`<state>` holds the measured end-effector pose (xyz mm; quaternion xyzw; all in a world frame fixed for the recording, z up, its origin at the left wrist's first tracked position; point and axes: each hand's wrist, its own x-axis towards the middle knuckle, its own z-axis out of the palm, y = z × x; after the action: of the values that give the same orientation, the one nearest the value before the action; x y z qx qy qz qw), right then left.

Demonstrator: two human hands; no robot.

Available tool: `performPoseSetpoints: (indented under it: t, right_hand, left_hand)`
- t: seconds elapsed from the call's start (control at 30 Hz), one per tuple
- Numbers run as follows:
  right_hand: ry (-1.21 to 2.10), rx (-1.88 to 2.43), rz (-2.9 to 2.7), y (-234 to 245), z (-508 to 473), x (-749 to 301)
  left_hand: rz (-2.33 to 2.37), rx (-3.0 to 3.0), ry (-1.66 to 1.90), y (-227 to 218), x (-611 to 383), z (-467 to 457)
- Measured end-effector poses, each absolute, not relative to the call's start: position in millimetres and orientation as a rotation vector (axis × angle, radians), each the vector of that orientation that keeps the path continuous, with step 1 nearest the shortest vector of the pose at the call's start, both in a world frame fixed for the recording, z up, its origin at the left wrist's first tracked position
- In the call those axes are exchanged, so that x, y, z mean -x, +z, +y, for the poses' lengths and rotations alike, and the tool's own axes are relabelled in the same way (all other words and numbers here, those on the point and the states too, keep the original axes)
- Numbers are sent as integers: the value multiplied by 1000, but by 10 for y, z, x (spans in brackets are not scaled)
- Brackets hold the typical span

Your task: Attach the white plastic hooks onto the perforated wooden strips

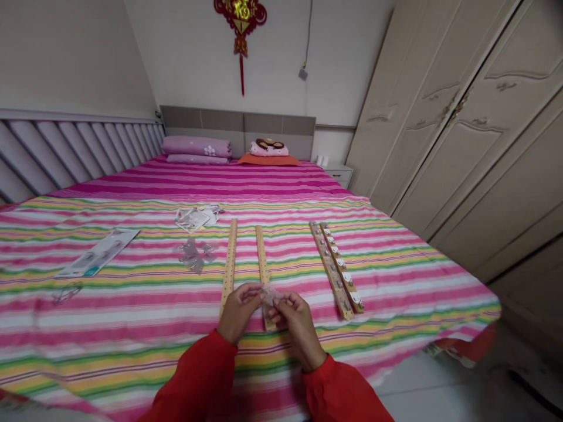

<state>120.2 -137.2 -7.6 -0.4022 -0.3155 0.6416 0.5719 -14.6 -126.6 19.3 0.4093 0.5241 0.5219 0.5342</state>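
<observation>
My left hand [240, 310] and my right hand [299, 325] meet above the near end of a wooden strip, pinching a small transparent plastic piece [269, 297] between their fingers. That perforated wooden strip [263, 264] lies on the striped bedsheet [396, 293], with a matching strip [229, 266] to its left. Further right lie a pair of wooden strips with white-capped hooks [336, 269]. Transparent plastic pieces [192, 254] form a small heap beyond my hands. A paper packet [192, 220] lies behind them, and a printed card [97, 253] lies to the left.
A small transparent loop [67, 293] lies at the left of the sheet. The bed's near corner drops to a tiled floor [440, 392] at the lower right. Cream wardrobe doors [457, 111] stand right, a slatted wall panel [65, 152] left, pillows [197, 149] far.
</observation>
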Motion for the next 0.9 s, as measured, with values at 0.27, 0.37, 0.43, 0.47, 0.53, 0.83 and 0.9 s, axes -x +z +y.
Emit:
performPoseSetpoints:
  t: [0.27, 0.37, 0.43, 0.47, 0.53, 0.83, 0.9]
  right_hand:
    - [1403, 950, -892, 53, -1163, -1389]
    - [1426, 933, -1002, 121, -1075, -1388]
    - [1441, 915, -1060, 152, -1017, -1367]
    - [1445, 908, -1075, 160, -990, -1355]
    - [1453, 896, -1068, 158, -940, -1329]
    - [1488, 886, -866, -79, -752, -1231]
    - [1473, 895, -865, -153, -690, -1206]
  left_hand:
    - [1258, -974, 1155, 270, 163, -1308]
    - [1222, -1082, 1187, 328, 172, -1271]
    - [1192, -1151, 1204, 328, 171, -1238]
    - [1188, -1166, 1205, 311, 170, -1222]
    - [1203, -1147, 1189, 254, 168, -1189]
    - [1284, -941, 1263, -35, 145, -996]
    - [1307, -967, 1275, -84, 135, -950]
